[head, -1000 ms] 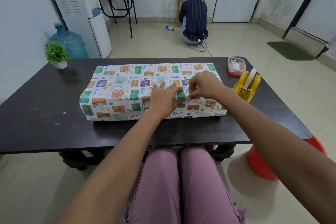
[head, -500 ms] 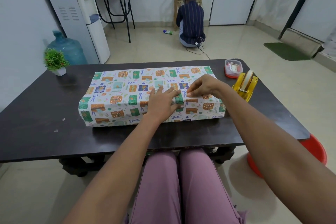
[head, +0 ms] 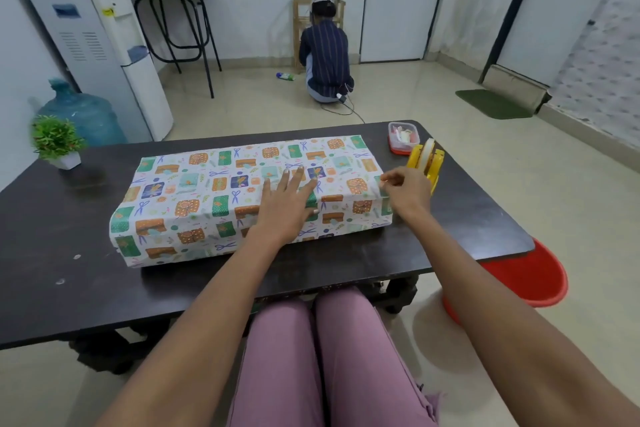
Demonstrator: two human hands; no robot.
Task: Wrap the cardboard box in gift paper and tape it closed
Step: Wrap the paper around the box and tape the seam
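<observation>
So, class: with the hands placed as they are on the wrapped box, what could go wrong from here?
1. The left hand lies flat on the gift paper; if it lifts early, the paper may loosen.
2. The right hand works at the box's right end, close to the tape dispenser and the table's edge; a careless reach might knock the dispenser off.
3. Whether the right hand holds any tape cannot be told.

Printed gift paper (head: 214, 198) looks smooth and matt on the dark, faintly glossy wooden table (head: 69, 288).
</observation>
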